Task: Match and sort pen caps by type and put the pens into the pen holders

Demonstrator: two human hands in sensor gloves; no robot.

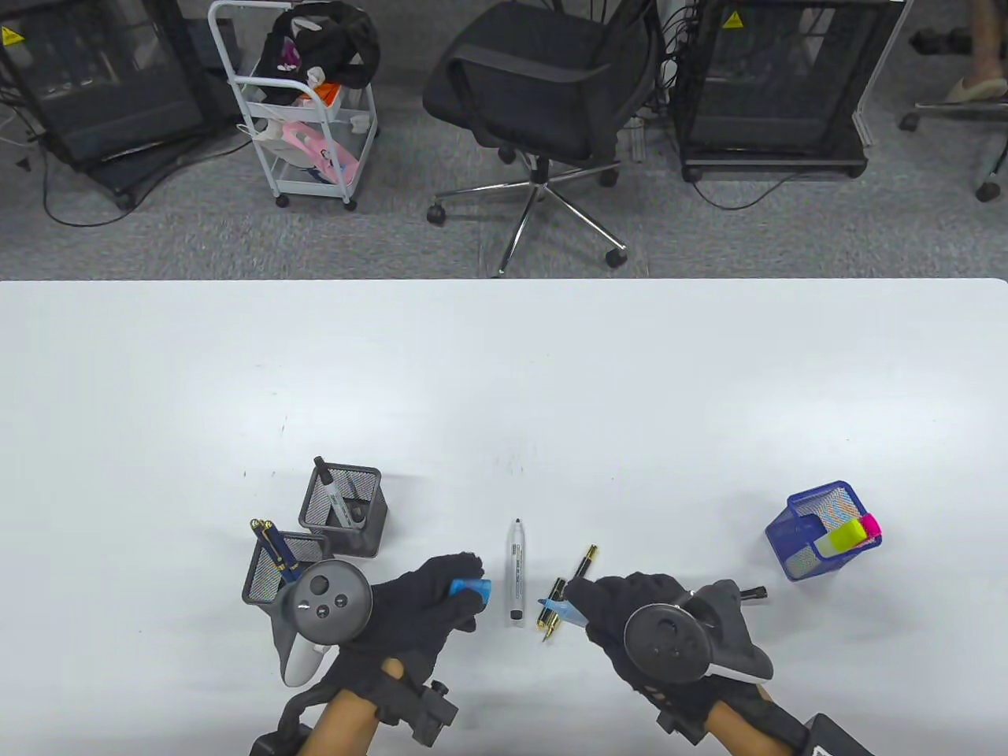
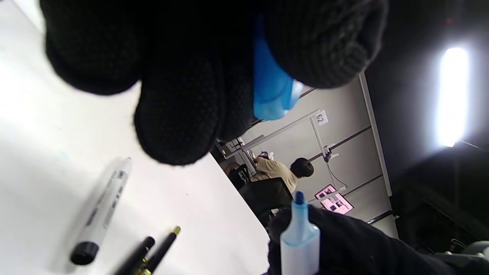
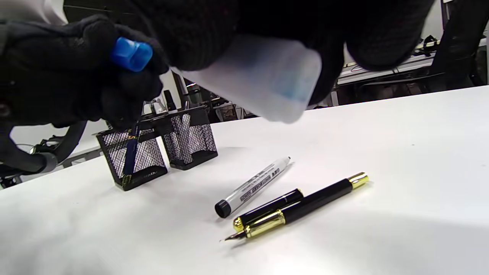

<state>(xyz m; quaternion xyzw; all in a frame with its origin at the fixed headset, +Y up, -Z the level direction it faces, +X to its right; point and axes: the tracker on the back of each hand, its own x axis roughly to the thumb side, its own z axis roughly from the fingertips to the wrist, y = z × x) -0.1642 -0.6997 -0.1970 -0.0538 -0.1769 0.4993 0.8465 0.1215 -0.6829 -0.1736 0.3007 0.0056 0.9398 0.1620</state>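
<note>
The left hand (image 1: 429,602) pinches a blue cap (image 1: 471,589) and the right hand (image 1: 630,610) grips the uncapped blue highlighter (image 2: 300,238), so capping looks about to happen. Between the hands, a white marker (image 1: 516,571) and an uncapped fountain pen (image 3: 301,212) with its cap (image 3: 269,208) wait on the desk (image 1: 504,394). All three pen holders already hold pens: two black ones left of the marker and a blue holder (image 1: 815,531) far to its right.

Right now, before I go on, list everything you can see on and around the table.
Highlighter cap: 1, blue, pinched in left hand.
Highlighter body: 1, pale blue, uncapped, in right hand.
White marker: 1, uncapped, lying mid-table.
Fountain pen: 1, black-gold, nib bare, beside marker.
Pen cap: 1, black-gold, alongside that pen.
Black mesh holders: 2, left side, pens inside.
Blue mesh holder: 1, right side, holds yellow and pink highlighters.
Office chair: 1, black, behind table.
Cart: 1, white, behind table.
Left hand: black glove.
Right hand: black glove.
</note>
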